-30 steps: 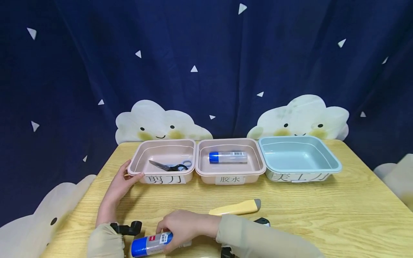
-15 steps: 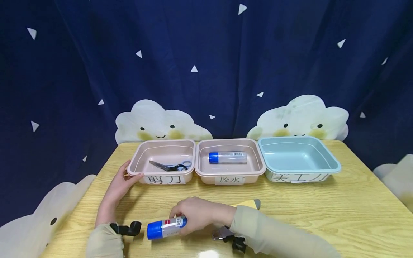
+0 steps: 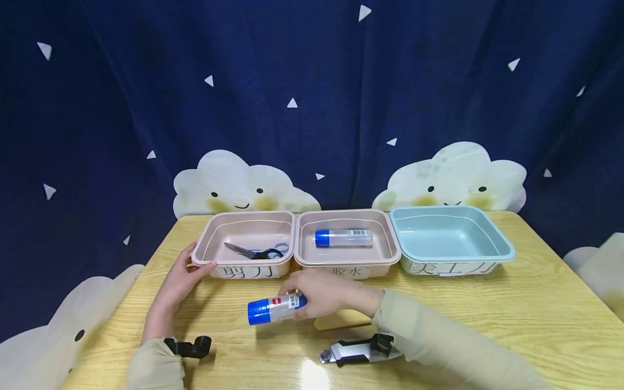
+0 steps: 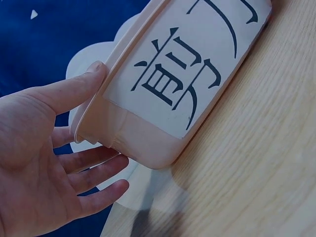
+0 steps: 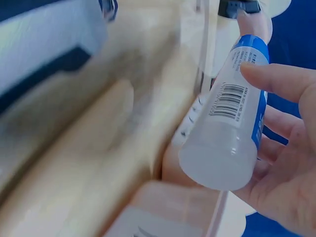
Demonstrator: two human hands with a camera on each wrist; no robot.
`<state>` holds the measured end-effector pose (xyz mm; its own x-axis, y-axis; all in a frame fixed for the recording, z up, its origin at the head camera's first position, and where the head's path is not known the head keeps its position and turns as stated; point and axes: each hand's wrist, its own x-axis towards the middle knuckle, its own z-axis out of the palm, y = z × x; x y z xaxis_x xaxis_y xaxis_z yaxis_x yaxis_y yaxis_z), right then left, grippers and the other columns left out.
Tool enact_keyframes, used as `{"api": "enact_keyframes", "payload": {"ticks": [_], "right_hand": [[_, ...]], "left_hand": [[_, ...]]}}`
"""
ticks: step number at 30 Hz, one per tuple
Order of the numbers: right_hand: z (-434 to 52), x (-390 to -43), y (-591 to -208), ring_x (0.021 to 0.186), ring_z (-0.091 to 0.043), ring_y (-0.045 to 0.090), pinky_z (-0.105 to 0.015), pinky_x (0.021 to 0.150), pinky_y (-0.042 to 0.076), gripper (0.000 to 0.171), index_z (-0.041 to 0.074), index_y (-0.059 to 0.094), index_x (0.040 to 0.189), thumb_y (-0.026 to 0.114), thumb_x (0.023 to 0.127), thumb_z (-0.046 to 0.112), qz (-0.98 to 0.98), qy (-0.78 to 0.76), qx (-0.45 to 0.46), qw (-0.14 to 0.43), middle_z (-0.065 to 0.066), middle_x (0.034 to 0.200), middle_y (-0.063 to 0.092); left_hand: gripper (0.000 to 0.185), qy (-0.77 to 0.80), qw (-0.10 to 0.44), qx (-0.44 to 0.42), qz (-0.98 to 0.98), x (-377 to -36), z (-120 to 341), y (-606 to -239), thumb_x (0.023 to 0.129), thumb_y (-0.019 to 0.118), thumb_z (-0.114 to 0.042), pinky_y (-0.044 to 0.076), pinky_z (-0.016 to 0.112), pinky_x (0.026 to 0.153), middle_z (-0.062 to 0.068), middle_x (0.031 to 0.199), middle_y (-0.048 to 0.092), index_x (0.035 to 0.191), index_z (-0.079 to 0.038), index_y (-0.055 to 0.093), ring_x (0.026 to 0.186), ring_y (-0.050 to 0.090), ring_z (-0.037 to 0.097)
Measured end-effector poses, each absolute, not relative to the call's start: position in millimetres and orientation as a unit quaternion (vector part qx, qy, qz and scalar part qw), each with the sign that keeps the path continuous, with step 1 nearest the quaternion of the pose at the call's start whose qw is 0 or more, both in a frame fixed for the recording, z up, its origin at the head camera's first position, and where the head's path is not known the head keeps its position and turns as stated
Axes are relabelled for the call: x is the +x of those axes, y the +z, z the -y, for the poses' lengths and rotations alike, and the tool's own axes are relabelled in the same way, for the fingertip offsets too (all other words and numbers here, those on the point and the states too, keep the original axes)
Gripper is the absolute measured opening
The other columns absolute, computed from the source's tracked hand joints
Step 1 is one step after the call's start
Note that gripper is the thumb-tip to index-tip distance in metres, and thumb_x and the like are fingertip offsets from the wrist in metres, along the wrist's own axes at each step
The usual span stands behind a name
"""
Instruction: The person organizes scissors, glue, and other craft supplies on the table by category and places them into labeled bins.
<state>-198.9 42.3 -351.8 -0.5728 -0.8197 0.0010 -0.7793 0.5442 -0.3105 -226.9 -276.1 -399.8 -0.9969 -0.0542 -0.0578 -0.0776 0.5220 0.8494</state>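
Nearest me on the table (image 3: 536, 319) I see a grey and black utility knife (image 3: 358, 351) lying flat. Just beyond it my right hand (image 3: 324, 295) has its fingers curled around a glue stick (image 3: 275, 309) with a blue cap, held on its side above the wood, in front of the middle tray (image 3: 346, 261). Further left, my left hand (image 3: 181, 281) rests with fingers straight and spread against the corner of the pink tray (image 3: 207, 259) holding scissors (image 3: 255, 251). The middle tray holds another glue stick (image 3: 343, 238); a blue tray (image 3: 453, 255) sits rightmost.
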Motion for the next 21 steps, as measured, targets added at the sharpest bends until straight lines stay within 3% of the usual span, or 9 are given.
{"api": "enact_keyframes", "payload": {"ticks": [17,21], "right_hand": [[-94,-229,-324,0.100,-0.013,0.055,-0.033,0.089,0.044,0.040,0.014,0.062,0.114,0.071,0.077,0.024,-0.900,-0.159,-0.406,0.012,0.001,0.109,0.062],[-106,-235,-324,0.097,-0.012,0.054,-0.033,0.087,0.044,0.042,0.017,0.060,0.117,0.071,0.078,0.028,-0.914,-0.159,-0.373,0.011,0.002,0.111,0.060]], "left_hand": [[0.089,0.493,0.004,-0.036,-0.869,-227,277,-402,0.085,0.062,-0.038,0.031,0.046,0.098,0.025,0.140,0.029,0.147,-0.009,0.004,0.119,0.036,0.036],[0.090,0.497,0.007,-0.038,-0.867,-226,277,-402,0.085,0.062,-0.038,0.030,0.046,0.098,0.025,0.141,0.027,0.147,-0.009,0.003,0.119,0.035,0.036]]}}
